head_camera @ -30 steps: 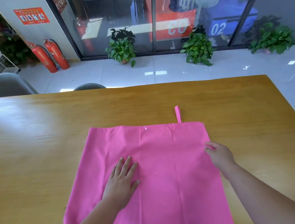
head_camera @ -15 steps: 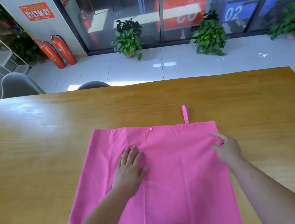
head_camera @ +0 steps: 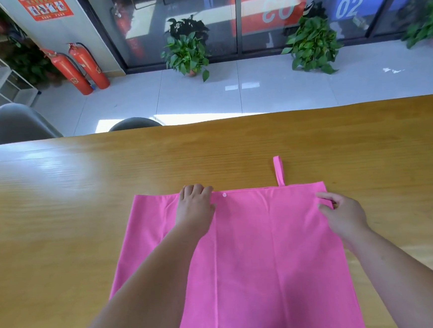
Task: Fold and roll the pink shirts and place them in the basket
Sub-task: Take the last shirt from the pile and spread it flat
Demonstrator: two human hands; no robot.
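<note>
One pink shirt (head_camera: 263, 250) lies spread flat on the wooden table (head_camera: 60, 228), with a small white button near its far edge and a narrow pink loop (head_camera: 278, 170) sticking out beyond that edge. My left hand (head_camera: 195, 207) is at the far edge, left of the button, its fingers curled over the hem. Near the far right corner, my right hand (head_camera: 343, 213) pinches the shirt's right edge. No basket is in view.
Bare tabletop surrounds the shirt on the left, right and far sides. Two chair backs (head_camera: 134, 122) show behind the table's far edge. Beyond are a tiled floor, potted plants (head_camera: 188, 52) and red fire extinguishers (head_camera: 83, 68).
My left hand slid from the middle of the shirt up to its far edge and curled its fingers there. My right hand crept along the right edge toward the far corner.
</note>
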